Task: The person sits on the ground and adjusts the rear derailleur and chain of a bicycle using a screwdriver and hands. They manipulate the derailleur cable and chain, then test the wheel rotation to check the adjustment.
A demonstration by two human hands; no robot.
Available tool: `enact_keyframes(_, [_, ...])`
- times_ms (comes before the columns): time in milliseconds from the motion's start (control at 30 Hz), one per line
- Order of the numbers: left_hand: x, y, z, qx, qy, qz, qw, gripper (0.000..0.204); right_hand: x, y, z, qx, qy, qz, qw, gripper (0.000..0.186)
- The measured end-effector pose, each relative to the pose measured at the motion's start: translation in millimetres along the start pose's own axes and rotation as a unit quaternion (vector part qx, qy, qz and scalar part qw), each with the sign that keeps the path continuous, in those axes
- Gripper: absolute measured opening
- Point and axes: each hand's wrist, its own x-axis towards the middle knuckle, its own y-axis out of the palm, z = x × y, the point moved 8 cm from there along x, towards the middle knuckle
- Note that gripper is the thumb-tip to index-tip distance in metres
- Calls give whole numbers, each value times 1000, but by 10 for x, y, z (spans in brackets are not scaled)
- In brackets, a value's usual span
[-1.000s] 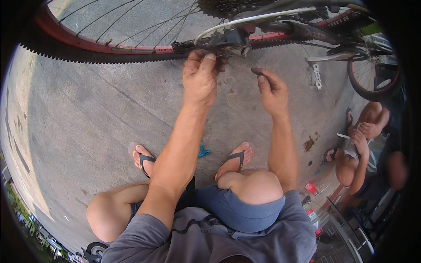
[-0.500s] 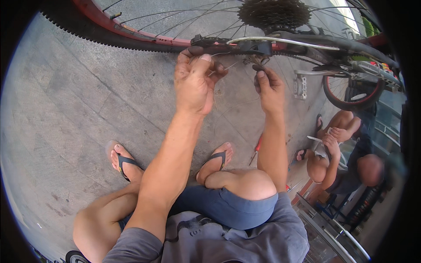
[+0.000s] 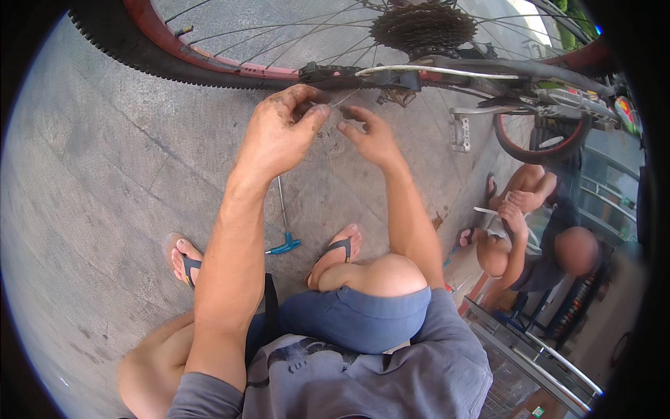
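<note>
Left hand (image 3: pixel 279 133), one: raised below the rear wheel, fingers curled, thumb extended; whether I am gripping the wire, I cannot tell.

Right hand (image 3: pixel 375 138), one: facing the left, just beside the wire, my thumb and forefinger parted.

Inner cable (image 3: pixel 345 98), one: thin bare wire, running from near my left thumb tip up toward the derailleur.

Rear derailleur (image 3: pixel 398 82), one: dark, above my right hand, below the cassette (image 3: pixel 422 29).

Cable housing (image 3: pixel 433 68), one: white, running along the dark frame tube.

Rear tyre (image 3: pixel 122 52), one: black, knobbed, on a red rim (image 3: pixel 237 68), across the far side of the pavement (image 3: pixel 125 188).

Pedal (image 3: pixel 460 133), one: silver, right of my right hand.

T-handle hex key (image 3: pixel 285 244), one: blue grip, lying on the pavement between my forearms, near my right flip-flop (image 3: pixel 340 244).

Co-worker (image 3: pixel 551 241), one: toward the pavement's right side, holding a thin white object (image 3: pixel 486 211).
</note>
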Motion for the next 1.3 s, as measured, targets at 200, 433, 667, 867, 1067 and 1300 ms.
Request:
enact_keyframes(200, [32,195,57,-96,-52,22,994,28,-416,-275,-258,159,37,-7,986,38])
enact_keyframes(433, [23,301,-199,-175,112,-179,962,23,-391,-600,-95,607,44,139,781,50])
enact_keyframes(667, [28,191,-657,161,281,-197,926,10,-294,-873,0,282,-11,80,956,29])
enact_keyframes(867, [54,202,-594,177,261,-190,930,15,-167,-748,133,164,-64,-47,983,23])
enact_keyframes(1067, [182,130,-436,82,211,-159,961,16,-163,-598,139,172,-51,-69,981,23])
enact_keyframes(1300, [-61,144,-901,207,354,-221,885,13,-146,-593,252,187,-53,-116,974,25])
